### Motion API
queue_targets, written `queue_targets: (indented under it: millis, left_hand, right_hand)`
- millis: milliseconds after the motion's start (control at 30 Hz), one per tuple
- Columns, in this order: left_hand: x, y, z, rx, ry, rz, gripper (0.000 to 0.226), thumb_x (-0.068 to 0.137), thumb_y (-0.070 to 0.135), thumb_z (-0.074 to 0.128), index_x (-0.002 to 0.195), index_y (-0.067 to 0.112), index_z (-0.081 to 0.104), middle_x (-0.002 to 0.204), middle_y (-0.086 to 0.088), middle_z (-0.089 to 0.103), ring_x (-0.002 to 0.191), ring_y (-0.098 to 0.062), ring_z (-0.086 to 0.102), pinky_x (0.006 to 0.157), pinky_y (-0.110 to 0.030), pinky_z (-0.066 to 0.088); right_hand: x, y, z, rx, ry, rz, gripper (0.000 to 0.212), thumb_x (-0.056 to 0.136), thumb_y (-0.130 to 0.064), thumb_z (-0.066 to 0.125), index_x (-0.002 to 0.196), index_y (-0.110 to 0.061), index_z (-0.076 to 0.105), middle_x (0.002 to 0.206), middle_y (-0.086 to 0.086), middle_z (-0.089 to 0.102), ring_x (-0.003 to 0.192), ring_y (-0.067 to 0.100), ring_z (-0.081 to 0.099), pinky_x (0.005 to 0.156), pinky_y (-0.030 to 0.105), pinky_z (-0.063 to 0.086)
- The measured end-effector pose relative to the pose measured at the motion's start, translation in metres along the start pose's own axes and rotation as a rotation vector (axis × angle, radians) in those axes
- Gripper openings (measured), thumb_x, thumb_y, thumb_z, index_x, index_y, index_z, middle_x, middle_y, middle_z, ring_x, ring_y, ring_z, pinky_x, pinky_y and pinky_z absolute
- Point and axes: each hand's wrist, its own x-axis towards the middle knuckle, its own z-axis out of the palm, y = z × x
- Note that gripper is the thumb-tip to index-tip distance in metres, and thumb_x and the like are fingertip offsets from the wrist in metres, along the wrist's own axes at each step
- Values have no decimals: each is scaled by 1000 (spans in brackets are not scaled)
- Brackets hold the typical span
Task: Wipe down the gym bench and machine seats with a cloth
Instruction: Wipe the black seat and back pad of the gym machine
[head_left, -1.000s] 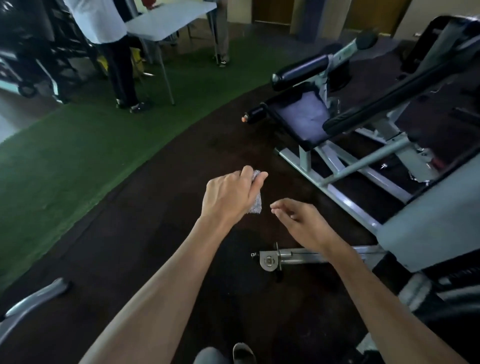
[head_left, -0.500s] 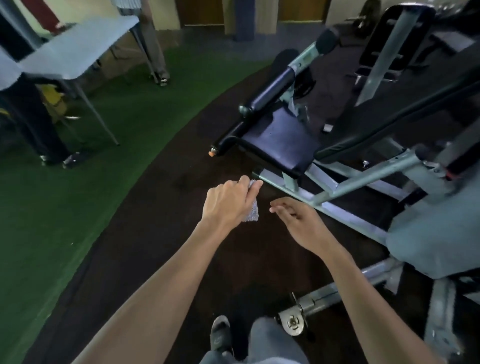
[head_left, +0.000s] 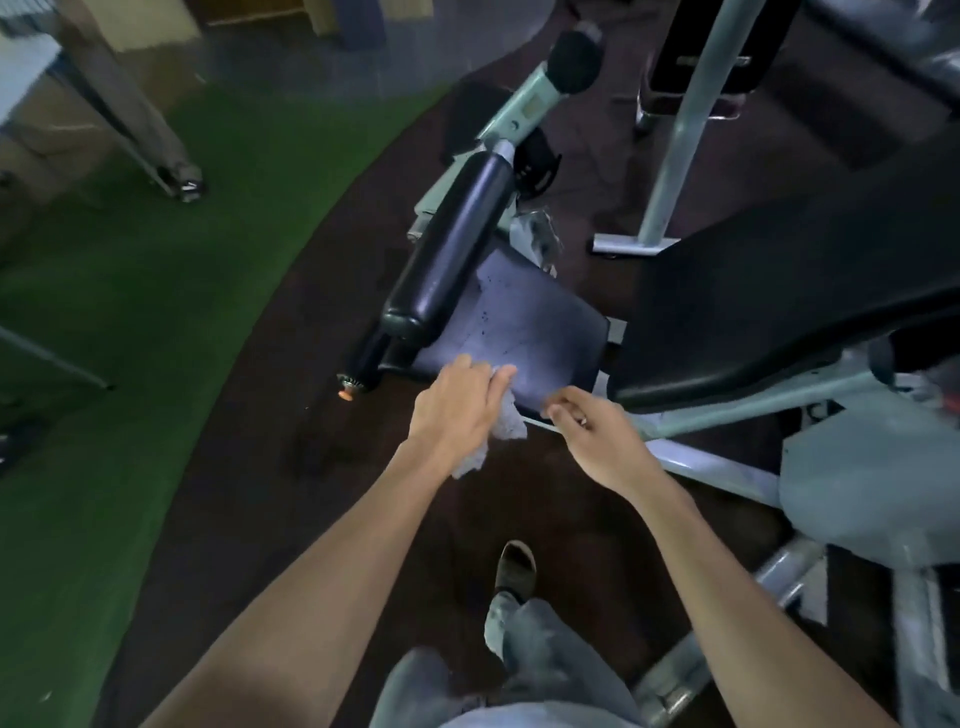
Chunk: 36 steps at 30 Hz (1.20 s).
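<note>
A crumpled white cloth (head_left: 511, 423) is gripped in the left hand (head_left: 453, 410), with the fingers closed around it and part of it hanging out below the palm. The hand is held just at the near edge of a dark padded seat (head_left: 524, 332), and the fingertips overlap that edge in the view; whether the cloth touches the seat cannot be told. The right hand (head_left: 597, 441) is held just beside the left, its fingers loosely curled and gripping nothing, above a pale metal frame bar (head_left: 727, 415) that runs under the seat.

The seat's surface is seen to be dull and marked with small dark spots. A long black roller pad (head_left: 452, 249) is mounted along the seat's left side, tilted up and away, and a second round pad (head_left: 574, 62) is seen farther off at the end of a pale metal arm. To the right of the seat, a large black backrest pad (head_left: 779, 312) is carried on the same pale frame.

The machine is set on dark rubber flooring (head_left: 260, 441), which is bordered on the left by green turf (head_left: 104, 364). At the bottom, grey trousers (head_left: 545, 660) and one shoe (head_left: 515, 569) of the person are seen.
</note>
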Motion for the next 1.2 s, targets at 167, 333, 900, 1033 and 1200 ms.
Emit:
queue_targets:
  millis: [167, 333, 900, 1033, 1200]
  left_hand:
    - [108, -1, 11, -270, -38, -146, 55, 104, 58, 43, 65, 19, 37, 67, 2, 45, 69, -28, 52, 62, -41, 39]
    - [217, -4, 63, -490, -66, -271, 61, 98, 56, 59, 61, 16, 31, 59, 3, 34, 55, -16, 31, 57, -36, 30]
    - [445, -69, 265, -801, -12, -528, 74, 79, 10, 88, 131, 29, 39, 118, -6, 70, 107, -15, 69, 93, -22, 57]
    - [441, -58, 270, -256, 438, -452, 66, 82, 5, 81, 136, 16, 44, 126, -3, 62, 112, -20, 53, 89, -21, 39]
    - [410, -87, 288, -2, 600, -261, 45, 86, 7, 69, 130, 7, 60, 137, -12, 58, 127, -28, 49, 104, -37, 37]
  right_hand:
    - [90, -5, -25, 16, -5, 83, 25, 104, -28, 49, 122, -22, 66, 107, -6, 70, 97, 7, 61, 81, 24, 44]
    - [195, 39, -23, 168, 49, 231, 34, 102, -32, 54, 136, -25, 54, 130, -3, 61, 121, 13, 58, 103, 36, 50]
    - [515, 214, 64, 411, 347, 177, 25, 86, -11, 74, 104, -26, 64, 102, -4, 69, 94, 13, 64, 94, 35, 53]
    - [517, 227, 87, 112, 475, 6, 48, 95, -18, 62, 140, -8, 49, 141, 9, 53, 134, 22, 45, 117, 31, 34]
    - [502, 242, 131, -236, 121, -156, 63, 109, -34, 22, 161, -10, -2, 171, 6, -9, 157, 18, -12, 128, 48, 3]
